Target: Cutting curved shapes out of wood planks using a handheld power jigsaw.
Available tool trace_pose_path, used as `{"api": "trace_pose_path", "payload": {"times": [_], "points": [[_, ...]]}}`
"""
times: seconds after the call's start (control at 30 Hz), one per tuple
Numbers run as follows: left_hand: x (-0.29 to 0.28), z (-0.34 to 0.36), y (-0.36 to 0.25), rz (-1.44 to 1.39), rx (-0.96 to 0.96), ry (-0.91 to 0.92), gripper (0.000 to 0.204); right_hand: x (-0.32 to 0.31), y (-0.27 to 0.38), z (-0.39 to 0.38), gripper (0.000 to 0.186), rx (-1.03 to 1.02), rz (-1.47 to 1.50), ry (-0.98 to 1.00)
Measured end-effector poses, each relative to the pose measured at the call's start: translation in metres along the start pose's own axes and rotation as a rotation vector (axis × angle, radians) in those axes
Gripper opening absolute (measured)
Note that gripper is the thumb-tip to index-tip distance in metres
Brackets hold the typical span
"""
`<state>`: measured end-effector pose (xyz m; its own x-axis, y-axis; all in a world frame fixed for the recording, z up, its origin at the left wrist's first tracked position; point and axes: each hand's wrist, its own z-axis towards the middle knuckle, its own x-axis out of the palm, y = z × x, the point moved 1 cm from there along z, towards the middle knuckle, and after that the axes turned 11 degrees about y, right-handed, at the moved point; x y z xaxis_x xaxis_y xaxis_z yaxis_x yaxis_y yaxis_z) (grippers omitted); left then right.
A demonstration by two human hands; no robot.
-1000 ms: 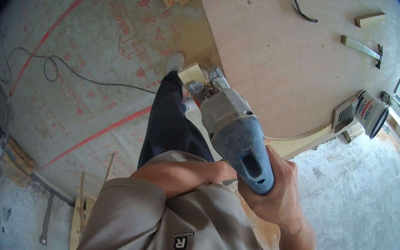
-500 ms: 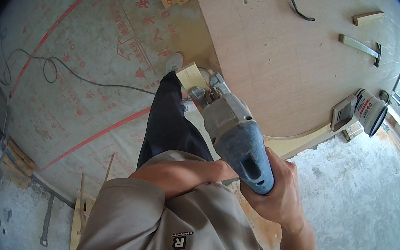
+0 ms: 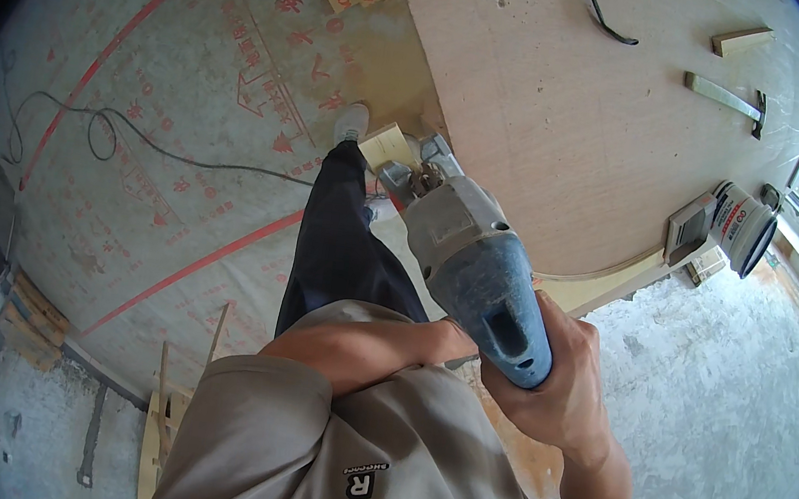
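A blue and grey power tool (image 3: 487,261) points away from me, its metal front end next to a pale wood block (image 3: 386,147). My right hand (image 3: 559,382) is closed around the rear of its blue body. Across my front lies my left forearm, bent to the right. My left hand (image 3: 453,342) passes beneath the tool, and its fingers are hidden there. Beyond the tool spreads a large plywood panel (image 3: 538,116) with a curved near edge. The tool's front end overlaps the panel's left side in view.
On the panel lie a hammer (image 3: 727,98), a wood offcut (image 3: 743,40) and a black bent bar (image 3: 607,14). A white bucket (image 3: 740,229) stands at the right. A dark cord (image 3: 209,165) trails over the printed floor sheet (image 3: 186,110). Timber pieces (image 3: 37,318) are at the left.
The view has shifted slightly, so the panel and the things on it appear a little farther right and lower. Both hands and the tool keep nearly the same pose.
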<state>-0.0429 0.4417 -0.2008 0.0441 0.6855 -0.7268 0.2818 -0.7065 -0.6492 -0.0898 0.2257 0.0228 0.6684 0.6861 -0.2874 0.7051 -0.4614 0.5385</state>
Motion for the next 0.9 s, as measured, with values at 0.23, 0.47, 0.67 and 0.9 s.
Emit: {"api": "trace_pose_path", "payload": {"times": [0.23, 0.47, 0.67, 0.9], "points": [[-0.010, 0.001, 0.003, -0.058, 0.005, 0.002, 0.040, 0.000, 0.004, 0.002, 0.028, 0.011, -0.005, -0.008], [-0.022, 0.004, 0.004, -0.097, 0.021, 0.015, 0.040, 0.001, 0.006, 0.002, 0.030, -0.006, 0.020, -0.051], [-0.037, 0.022, -0.003, -0.097, 0.049, 0.057, 0.040, -0.006, -0.001, -0.046, 0.033, 0.091, 0.234, -0.176], [-0.026, 0.010, 0.006, -0.054, 0.229, -0.083, 0.040, 0.014, -0.040, -0.160, 0.034, 0.135, 0.521, -0.610]]}}
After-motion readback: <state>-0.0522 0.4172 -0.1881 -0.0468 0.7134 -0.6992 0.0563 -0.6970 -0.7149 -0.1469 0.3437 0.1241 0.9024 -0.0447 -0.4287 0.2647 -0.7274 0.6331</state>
